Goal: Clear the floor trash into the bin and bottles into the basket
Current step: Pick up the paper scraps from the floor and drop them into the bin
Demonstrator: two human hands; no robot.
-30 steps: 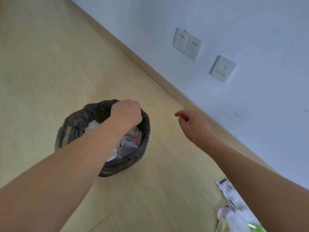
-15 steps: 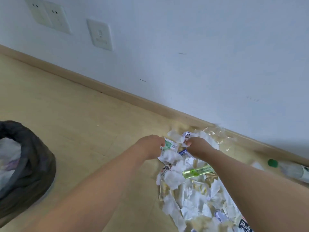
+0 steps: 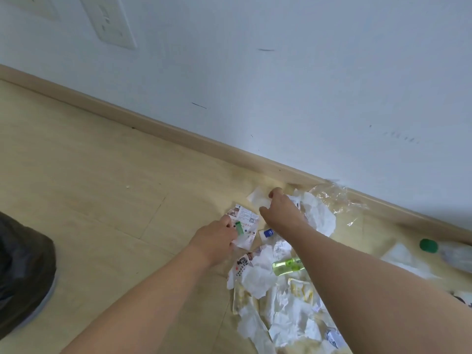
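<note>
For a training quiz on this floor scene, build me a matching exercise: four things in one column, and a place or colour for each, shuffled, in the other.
Things:
1. bin
2. small green bottle
3. clear plastic wrap
4. printed paper slip

Places or colours:
A. under the left hand's fingers
B. black-lined, at the far left edge
C. crumpled against the baseboard
D. lying among white papers beside the right forearm

Pairs: 1-B, 2-D, 3-C, 4-A

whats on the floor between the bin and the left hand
Almost nothing: in the head view, bare wooden floor runs from the black bin at the left edge to the left hand, which rests on a printed paper at the trash pile's edge.
</note>
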